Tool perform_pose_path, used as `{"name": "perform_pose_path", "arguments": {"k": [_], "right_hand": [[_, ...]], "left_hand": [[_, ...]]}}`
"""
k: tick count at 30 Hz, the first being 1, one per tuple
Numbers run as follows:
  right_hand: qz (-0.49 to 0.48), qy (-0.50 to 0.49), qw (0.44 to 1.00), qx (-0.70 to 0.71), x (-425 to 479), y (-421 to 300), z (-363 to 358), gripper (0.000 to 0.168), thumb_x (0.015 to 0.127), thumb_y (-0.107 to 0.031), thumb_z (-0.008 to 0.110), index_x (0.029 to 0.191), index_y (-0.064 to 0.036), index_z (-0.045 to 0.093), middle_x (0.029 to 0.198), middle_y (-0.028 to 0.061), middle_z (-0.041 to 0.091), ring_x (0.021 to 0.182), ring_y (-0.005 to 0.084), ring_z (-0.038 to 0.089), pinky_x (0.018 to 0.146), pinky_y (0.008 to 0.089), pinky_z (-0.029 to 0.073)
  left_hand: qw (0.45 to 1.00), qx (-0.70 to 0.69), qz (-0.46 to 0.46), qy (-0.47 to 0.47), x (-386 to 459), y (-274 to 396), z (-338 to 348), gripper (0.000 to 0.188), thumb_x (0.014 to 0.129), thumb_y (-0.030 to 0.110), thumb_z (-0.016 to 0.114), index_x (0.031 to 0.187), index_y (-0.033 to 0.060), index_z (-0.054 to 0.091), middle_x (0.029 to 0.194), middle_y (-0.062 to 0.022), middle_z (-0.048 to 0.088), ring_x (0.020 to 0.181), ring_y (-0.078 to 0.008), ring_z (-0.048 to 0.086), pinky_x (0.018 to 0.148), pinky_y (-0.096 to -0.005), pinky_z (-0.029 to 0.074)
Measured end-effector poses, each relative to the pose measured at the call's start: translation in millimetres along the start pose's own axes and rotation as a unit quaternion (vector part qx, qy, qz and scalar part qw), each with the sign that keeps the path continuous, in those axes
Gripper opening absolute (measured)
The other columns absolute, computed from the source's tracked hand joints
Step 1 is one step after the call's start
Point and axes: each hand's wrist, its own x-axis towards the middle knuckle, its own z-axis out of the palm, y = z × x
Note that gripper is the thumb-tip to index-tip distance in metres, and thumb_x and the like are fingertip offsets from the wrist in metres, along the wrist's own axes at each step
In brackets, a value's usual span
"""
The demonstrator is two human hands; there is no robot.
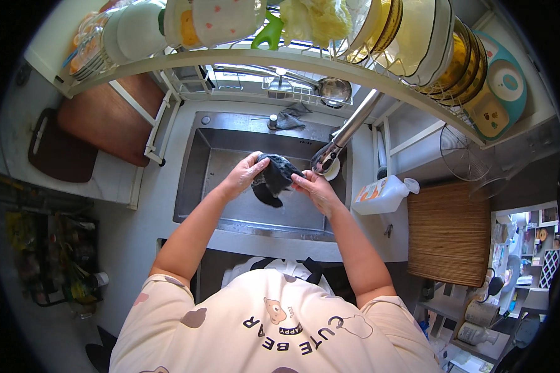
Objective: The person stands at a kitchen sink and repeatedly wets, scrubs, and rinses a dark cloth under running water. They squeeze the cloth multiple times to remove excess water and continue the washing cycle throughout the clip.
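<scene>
A dark wet cloth item, perhaps a sock, is stretched between my two hands above the stainless steel sink. My left hand pinches its upper left edge, while my right hand grips its right end. White suds cling to both hands and wrists. A dark flap of the fabric hangs down below my left fingers. Just beyond my right hand, the chrome faucet reaches down into the basin. Behind its spout sits a small white round object, partly hidden.
A white dish rack shelf with plates and bowls spans overhead. Right of the sink stands a translucent plastic jug. Dark mesh cloth lies by the soap dispenser on the back rim. Brown cutting boards are at left.
</scene>
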Motion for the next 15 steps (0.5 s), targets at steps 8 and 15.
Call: {"name": "perform_pose_path", "arguments": {"k": [8,15], "right_hand": [[0.059,-0.065,0.901,0.424,58,47,13,0.039,0.087,-0.051,0.048,0.079,-0.012,0.051,0.076,0.0036,0.055,0.067,0.0156,0.056,0.06,0.0347,0.048],[0.098,0.004,0.919,0.382,53,48,36,0.037,0.088,-0.045,0.045,0.071,-0.012,0.051,0.063,0.0035,0.052,0.062,0.0175,0.054,0.062,0.0313,0.046]], "left_hand": [[0.832,0.462,0.276,0.134,9,-16,84,0.044,0.085,0.033,0.055,0.056,0.0011,0.052,0.06,-0.0159,0.051,0.055,-0.0338,0.05,0.052,-0.0337,0.043],[0.857,0.411,0.249,0.188,-6,-29,94,0.035,0.083,0.028,0.057,0.058,0.0026,0.055,0.06,-0.0178,0.053,0.054,-0.0338,0.052,0.051,-0.0361,0.042]]}}
